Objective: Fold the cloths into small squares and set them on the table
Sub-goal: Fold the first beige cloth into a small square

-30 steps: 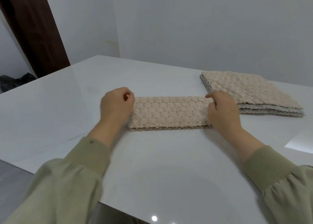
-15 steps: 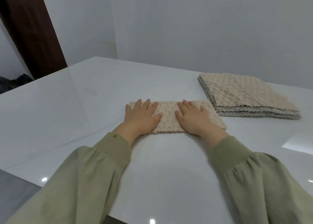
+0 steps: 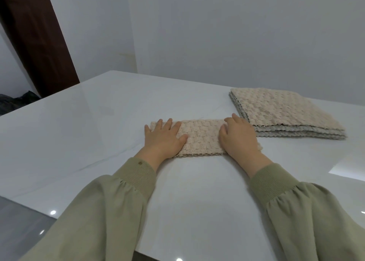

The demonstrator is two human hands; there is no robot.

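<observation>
Pressing palms-down w/ fingers flat, L hand (image 3: 164, 140) & R hand (image 3: 239, 140) pin the folded cloth (image 3: 199, 138) on the table (image 3: 98, 122) beside the stack (image 3: 282, 110); it looks soft, light, limp, so prob. best pinched at the end corners.

Loose sage-green fabric sleeves (image 3: 94, 217), gathered into ribbed knit cuffs (image 3: 272, 181); small dark mark (image 3: 140, 163) on left cuff (image 3: 136, 177). Left hand (image 3: 164, 140), right hand (image 3: 239, 142) bare.
</observation>
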